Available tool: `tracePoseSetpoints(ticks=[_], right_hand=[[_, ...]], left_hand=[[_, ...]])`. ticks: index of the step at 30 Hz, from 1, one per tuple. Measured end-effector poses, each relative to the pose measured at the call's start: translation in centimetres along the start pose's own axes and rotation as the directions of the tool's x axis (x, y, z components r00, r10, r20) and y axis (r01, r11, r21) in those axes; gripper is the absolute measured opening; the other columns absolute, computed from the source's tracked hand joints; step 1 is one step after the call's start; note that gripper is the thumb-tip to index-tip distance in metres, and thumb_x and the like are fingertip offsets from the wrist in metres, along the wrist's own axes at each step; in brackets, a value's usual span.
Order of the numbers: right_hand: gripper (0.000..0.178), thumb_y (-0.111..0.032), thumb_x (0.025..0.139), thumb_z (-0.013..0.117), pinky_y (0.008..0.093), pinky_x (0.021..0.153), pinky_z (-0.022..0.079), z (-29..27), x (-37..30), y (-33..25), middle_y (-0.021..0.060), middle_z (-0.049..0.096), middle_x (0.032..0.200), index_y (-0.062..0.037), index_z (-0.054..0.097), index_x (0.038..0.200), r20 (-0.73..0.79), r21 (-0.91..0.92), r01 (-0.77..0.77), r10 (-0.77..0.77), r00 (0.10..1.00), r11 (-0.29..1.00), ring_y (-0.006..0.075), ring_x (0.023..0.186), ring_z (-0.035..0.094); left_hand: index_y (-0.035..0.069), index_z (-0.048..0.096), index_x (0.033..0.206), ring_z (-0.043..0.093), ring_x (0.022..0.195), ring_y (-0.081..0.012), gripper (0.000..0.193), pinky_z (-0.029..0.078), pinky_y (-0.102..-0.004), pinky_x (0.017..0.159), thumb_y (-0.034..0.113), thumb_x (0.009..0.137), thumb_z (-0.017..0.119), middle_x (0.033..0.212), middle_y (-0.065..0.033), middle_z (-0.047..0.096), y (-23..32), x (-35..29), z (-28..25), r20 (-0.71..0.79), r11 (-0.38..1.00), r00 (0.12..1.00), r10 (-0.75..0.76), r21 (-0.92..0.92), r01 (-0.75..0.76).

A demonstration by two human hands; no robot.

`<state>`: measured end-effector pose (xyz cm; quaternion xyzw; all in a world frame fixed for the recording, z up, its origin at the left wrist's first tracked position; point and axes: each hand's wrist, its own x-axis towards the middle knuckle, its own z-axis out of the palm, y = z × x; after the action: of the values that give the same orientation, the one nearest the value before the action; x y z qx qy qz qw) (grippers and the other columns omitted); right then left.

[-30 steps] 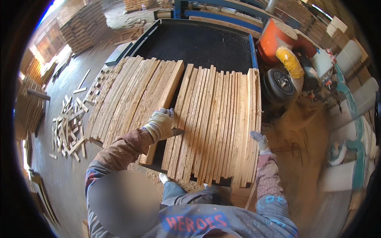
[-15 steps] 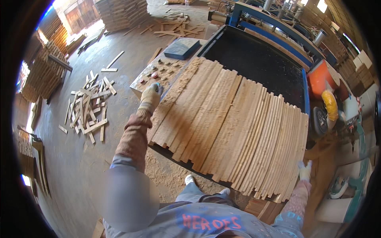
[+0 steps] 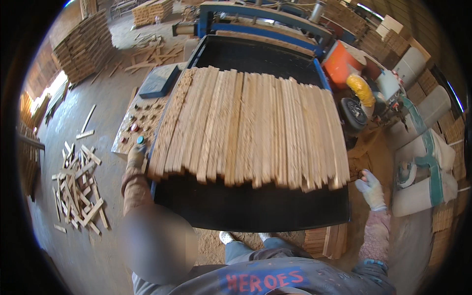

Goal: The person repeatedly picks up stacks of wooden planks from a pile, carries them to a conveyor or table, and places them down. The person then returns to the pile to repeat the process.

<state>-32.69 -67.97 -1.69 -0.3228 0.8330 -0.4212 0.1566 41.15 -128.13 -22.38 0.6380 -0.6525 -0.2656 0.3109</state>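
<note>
1. The wooden strips (image 3: 250, 125) lay side by side in one broad row on the black surface (image 3: 250, 206), with ragged near ends.
2. Half a second earlier, those ends had reached the surface's near edge; now a dark band lay bare in front of them. The row sat farther in, toward the blue machine frame (image 3: 265, 28), and seemed to have shifted as one body.
3. The gap that had split the strips a second earlier had closed.
4. The left hand (image 3: 137, 156), gloved, was at the control panel (image 3: 147, 129), just beside a round teal button (image 3: 140, 139). Whether its fingers were curled or pressing could not be told.
5. The right hand (image 3: 371, 191), also gloved, had come away from the row's right side; its fingers were loosely parted and held nothing.
6. Wood offcuts (image 3: 78, 187) lay heaped on the floor at left.
</note>
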Motion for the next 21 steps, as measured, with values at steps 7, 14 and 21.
tracePoseSetpoints(ticks=[7,14,21], right_hand=[[0.061,-0.027,0.082,0.086,0.0346,0.088,0.056,6.3,2.5,0.4,0.0108,0.069,0.117,-0.0059,0.063,0.135,0.331,-0.125,0.392,-0.335,0.882,0.911,0.0199,0.094,0.066],[0.062,-0.039,0.090,0.077,0.0368,0.100,0.053,15.0,1.5,-1.3,0.0129,0.066,0.131,-0.0059,0.059,0.140,0.751,0.011,0.594,-0.399,0.527,0.804,0.0274,0.115,0.068],[0.058,-0.032,0.092,0.077,0.0362,0.094,0.055,27.6,-9.4,-7.0,0.0163,0.066,0.124,-0.0034,0.059,0.139,0.779,0.560,0.688,-0.576,-0.249,0.461,0.0267,0.112,0.068]], left_hand=[[0.019,0.049,0.069,0.036,0.039,-0.0092,0.035,0.027,-0.0284,0.037,0.034,0.100,0.054,0.052,0.0036,0.042,-7.3,-31.4,-9.1,-0.191,0.964,0.972,-0.139,-0.252,0.089],[0.015,0.057,0.080,0.045,0.043,-0.0126,0.024,0.036,-0.0297,0.038,0.031,0.097,0.062,0.060,0.0014,0.050,2.0,-74.4,-2.8,-0.223,0.554,0.550,-0.805,-0.615,0.561],[0.003,0.071,0.100,0.062,0.080,-0.0145,0.025,0.052,-0.0331,0.075,0.028,0.098,0.068,0.085,-0.0059,0.069,21.7,-93.6,5.9,-0.400,0.574,0.417,-0.816,-0.474,0.668]])
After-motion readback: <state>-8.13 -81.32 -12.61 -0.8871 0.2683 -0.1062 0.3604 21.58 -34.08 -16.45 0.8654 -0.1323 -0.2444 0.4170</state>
